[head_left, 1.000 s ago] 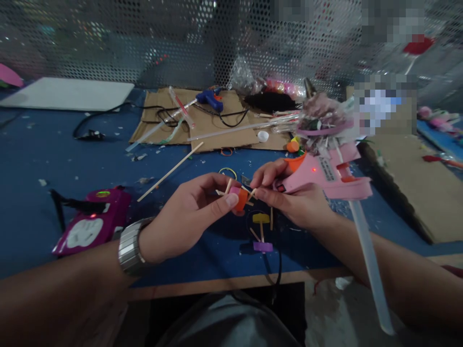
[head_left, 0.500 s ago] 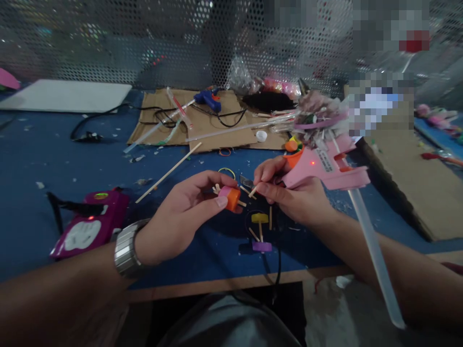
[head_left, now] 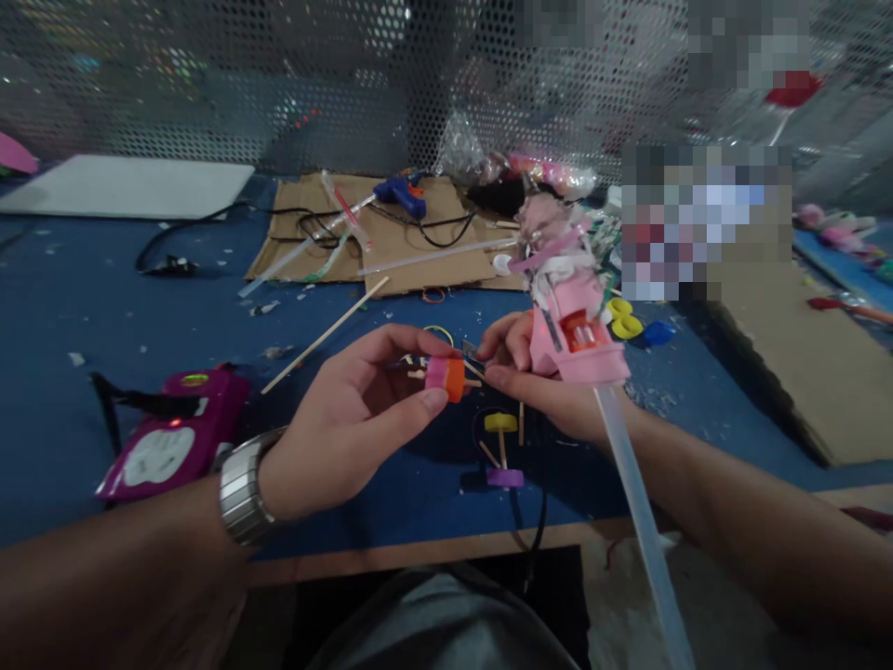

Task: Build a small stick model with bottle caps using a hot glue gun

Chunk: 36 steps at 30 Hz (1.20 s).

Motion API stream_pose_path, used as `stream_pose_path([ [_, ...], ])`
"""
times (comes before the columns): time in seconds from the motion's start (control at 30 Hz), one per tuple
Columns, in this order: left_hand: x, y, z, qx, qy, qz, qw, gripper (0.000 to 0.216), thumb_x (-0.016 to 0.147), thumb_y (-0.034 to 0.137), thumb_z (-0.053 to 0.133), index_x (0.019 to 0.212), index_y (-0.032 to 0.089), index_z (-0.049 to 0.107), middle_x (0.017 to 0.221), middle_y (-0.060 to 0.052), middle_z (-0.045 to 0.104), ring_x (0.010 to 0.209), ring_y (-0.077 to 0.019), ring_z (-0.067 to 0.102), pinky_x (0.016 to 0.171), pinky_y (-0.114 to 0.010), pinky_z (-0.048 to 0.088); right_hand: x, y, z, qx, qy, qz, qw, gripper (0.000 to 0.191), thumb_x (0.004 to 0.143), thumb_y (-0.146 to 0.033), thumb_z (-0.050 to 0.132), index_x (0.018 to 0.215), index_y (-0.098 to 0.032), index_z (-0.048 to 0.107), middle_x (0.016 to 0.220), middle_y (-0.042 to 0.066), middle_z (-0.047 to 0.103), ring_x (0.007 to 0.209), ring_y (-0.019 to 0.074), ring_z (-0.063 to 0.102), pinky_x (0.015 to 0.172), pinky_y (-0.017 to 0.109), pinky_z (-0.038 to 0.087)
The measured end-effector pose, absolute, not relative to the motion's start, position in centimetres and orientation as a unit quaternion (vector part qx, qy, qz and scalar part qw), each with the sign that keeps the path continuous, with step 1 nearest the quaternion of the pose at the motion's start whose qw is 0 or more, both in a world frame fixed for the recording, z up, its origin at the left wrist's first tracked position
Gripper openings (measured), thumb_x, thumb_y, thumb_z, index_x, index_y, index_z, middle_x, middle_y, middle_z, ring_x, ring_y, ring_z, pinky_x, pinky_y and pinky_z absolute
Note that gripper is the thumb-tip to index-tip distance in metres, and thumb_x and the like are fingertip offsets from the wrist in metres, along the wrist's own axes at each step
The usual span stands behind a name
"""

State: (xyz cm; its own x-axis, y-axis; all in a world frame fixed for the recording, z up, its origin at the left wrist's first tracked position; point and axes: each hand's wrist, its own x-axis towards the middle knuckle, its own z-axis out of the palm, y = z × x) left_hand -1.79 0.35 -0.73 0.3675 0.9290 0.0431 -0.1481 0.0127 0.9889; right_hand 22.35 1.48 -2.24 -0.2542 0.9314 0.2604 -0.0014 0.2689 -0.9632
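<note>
My left hand, with a metal watch on its wrist, pinches a small pink and orange cap piece that has short wooden sticks poking out of it. My right hand grips a pink hot glue gun with a long clear glue stick trailing toward me. The gun's nose points at the cap piece, almost touching it. Below the hands, a yellow cap and a purple cap joined by a stick lie on the blue table.
A magenta device with a lit light lies at the left. Brown cardboard holds a blue glue gun, cables and glue sticks. A long wooden skewer lies mid-table. A white board sits far left, more cardboard at the right.
My right hand has turned the pink glue gun, swinging its body left and upright toward the cap piece. My left hand has rotated the cap piece slightly.
</note>
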Motion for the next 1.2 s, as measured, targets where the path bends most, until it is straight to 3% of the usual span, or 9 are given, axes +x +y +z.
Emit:
stream_pose_path([
  [0.13,-1.5,0.4,-0.6,0.558,0.368,0.426,0.610,0.036,0.086,0.032,0.097,0.111,0.018,0.075,0.110,-0.008,0.079,0.091,-0.0182,0.076,0.074,-0.025,0.064,22.4,1.1,-2.4,-0.346,-0.637,0.504,0.469,0.043,0.088,-0.025,0.093,0.074,-0.025,0.052,0.104,0.004,0.078,0.094,0.0205,0.073,0.088,0.040,0.064],
  [0.4,-1.2,0.4,-1.0,0.540,0.349,0.413,0.645,0.041,0.079,0.020,0.100,0.109,0.020,0.073,0.108,-0.003,0.082,0.100,-0.0202,0.083,0.092,-0.030,0.069,22.2,0.9,-2.4,-0.371,-0.656,0.470,0.460,0.034,0.081,-0.015,0.089,0.075,-0.025,0.057,0.092,0.001,0.074,0.082,0.0180,0.068,0.069,0.031,0.057],
  [0.6,-1.2,0.3,-1.0,0.545,0.370,0.405,0.634,0.042,0.077,0.023,0.102,0.109,0.020,0.074,0.106,-0.004,0.083,0.098,-0.0208,0.083,0.091,-0.030,0.069,22.0,1.0,-3.2,-0.384,-0.673,0.415,0.478,0.034,0.082,-0.014,0.086,0.073,-0.025,0.055,0.090,0.002,0.074,0.080,0.0183,0.068,0.071,0.033,0.059],
  [0.8,-1.0,0.2,-1.0,0.535,0.352,0.413,0.647,0.042,0.077,0.022,0.102,0.107,0.020,0.073,0.105,-0.004,0.082,0.098,-0.0215,0.083,0.093,-0.032,0.070,21.9,0.7,-3.5,-0.382,-0.647,0.456,0.477,0.033,0.084,-0.013,0.084,0.076,-0.025,0.054,0.094,0.001,0.069,0.087,0.0186,0.066,0.072,0.031,0.057],
  [0.93,-1.2,0.2,-1.2,0.570,0.352,0.407,0.621,0.039,0.081,0.022,0.099,0.110,0.020,0.073,0.112,-0.005,0.082,0.102,-0.0224,0.083,0.094,-0.033,0.070,21.3,0.4,-2.3,-0.375,-0.605,0.514,0.479,0.032,0.083,-0.014,0.083,0.074,-0.025,0.054,0.088,0.000,0.065,0.081,0.0171,0.062,0.067,0.030,0.051],
  [1.07,-1.3,0.0,-1.1,0.628,0.357,0.409,0.558,0.035,0.086,0.023,0.095,0.114,0.021,0.074,0.122,-0.007,0.080,0.107,-0.0224,0.081,0.100,-0.034,0.068,20.8,0.6,-1.4,-0.366,-0.590,0.529,0.487,0.031,0.081,-0.011,0.079,0.072,-0.024,0.052,0.084,-0.001,0.065,0.083,0.0167,0.064,0.074,0.031,0.051],
  [1.2,-1.2,-0.3,-0.9,0.673,0.352,0.413,0.503,0.026,0.090,0.023,0.091,0.111,0.020,0.075,0.120,-0.009,0.078,0.108,-0.0214,0.078,0.101,-0.033,0.066,20.8,1.1,-1.5,-0.364,-0.586,0.530,0.494,0.031,0.085,-0.015,0.077,0.074,-0.024,0.050,0.084,-0.001,0.064,0.079,0.0151,0.060,0.071,0.030,0.048],
])
